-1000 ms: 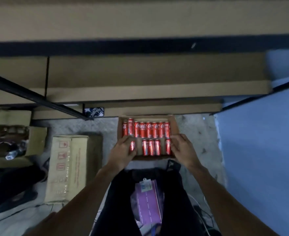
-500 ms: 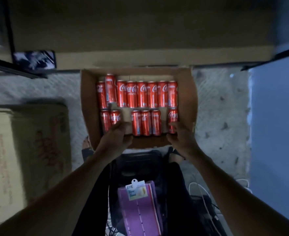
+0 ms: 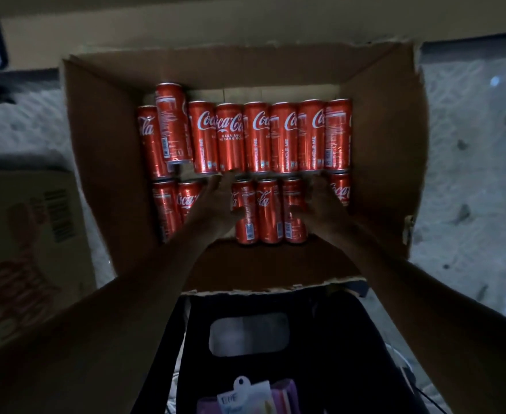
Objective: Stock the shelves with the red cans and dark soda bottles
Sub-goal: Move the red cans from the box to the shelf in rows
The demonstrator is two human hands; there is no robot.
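- The left hand (image 3: 213,207) and the right hand (image 3: 323,204) are apart, both down inside the open cardboard box (image 3: 96,144). Their fingers stretch toward the far row and, as far as the dim light lets me judge, curl round no can.
- Risk: the cans lie on their sides, so lifting one out of the near row could let its neighbours roll into the gap. A can pinched only at the fingertips on its smooth wall could slip and dent.
- Risk: one stray can (image 3: 172,124) rides askew on top of the far row at its left end. Jostling the box or the cans beneath it could send it rolling off.
- Risk: the box's near flap is ragged and folded outward, and a forearm dragging over it could shift the whole box.
- The box holds the red cans (image 3: 257,138) in two rows. The far row is full. The near row has two cans at the left, three between the hands and one at the right.
- A second box (image 3: 21,234) stands to the left, shut, its contents unseen.
- No dark soda bottles show. A shelf edge (image 3: 245,25) runs along the far side, beyond the box.
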